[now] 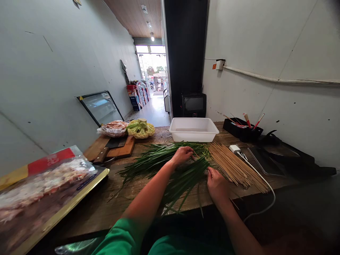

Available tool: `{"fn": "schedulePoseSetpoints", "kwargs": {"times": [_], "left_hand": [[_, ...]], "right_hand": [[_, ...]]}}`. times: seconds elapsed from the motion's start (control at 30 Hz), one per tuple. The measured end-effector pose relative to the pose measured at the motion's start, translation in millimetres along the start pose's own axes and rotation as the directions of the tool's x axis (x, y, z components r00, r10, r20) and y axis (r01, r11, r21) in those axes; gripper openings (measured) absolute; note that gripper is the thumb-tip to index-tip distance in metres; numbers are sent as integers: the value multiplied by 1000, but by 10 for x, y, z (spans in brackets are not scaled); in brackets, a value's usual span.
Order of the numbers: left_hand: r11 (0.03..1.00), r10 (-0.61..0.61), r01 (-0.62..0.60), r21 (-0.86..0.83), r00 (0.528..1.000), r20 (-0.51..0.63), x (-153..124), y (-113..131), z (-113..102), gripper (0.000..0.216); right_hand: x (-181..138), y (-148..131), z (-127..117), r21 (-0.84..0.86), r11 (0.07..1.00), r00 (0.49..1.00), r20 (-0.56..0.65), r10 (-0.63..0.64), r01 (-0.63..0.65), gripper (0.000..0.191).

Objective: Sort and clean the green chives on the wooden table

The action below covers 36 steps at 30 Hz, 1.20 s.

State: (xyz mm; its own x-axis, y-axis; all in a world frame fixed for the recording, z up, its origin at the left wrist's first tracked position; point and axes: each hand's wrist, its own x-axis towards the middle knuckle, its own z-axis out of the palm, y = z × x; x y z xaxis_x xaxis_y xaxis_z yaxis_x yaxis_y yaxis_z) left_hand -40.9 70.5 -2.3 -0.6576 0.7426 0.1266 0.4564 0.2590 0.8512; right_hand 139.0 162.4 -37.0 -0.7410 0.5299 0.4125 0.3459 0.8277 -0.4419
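Observation:
Long green garlic chives (154, 157) lie in a pile on the wooden table. A nearer bunch of chives (183, 177) fans toward the table's front edge. My left hand (183, 155) is closed above the pile, fingertips pinched; a thin light stick seems to show by them, but what they hold is unclear. At the cut ends of the nearer bunch, my right hand (217, 182) is closed, with thumb and forefinger pinching the chives. Just right of the chives lies a spread of bamboo skewers (233, 164).
Behind the chives stands a white plastic tub (193, 136). A cauliflower (140, 129), bagged meat (114, 128) and a knife (102, 155) on a cutting board (124, 148) are at left. A charger (234, 149) with cable, a tablet (262, 161) and a black organizer (241, 131) are right.

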Motion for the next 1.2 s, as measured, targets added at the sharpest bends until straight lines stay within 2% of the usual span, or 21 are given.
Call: {"fn": "schedulePoseSetpoints", "kwargs": {"times": [0.17,0.4,1.0,1.2], "left_hand": [[999,-30,30,-38,1000,6,-11,6,-12,35],[999,-39,39,-32,999,19,13,-34,0,33],[999,19,-19,35,1000,6,-9,-14,-34,32],[1000,-6,7,-10,998,65,-59,75,-46,32]], "right_hand": [[6,12,13,1,1000,1000,-3,-13,13,35],[5,7,8,-8,1000,1000,5,4,-4,35],[5,19,31,-20,1000,999,-24,-21,21,35],[4,20,38,-10,1000,1000,-18,-8,8,35]]}}
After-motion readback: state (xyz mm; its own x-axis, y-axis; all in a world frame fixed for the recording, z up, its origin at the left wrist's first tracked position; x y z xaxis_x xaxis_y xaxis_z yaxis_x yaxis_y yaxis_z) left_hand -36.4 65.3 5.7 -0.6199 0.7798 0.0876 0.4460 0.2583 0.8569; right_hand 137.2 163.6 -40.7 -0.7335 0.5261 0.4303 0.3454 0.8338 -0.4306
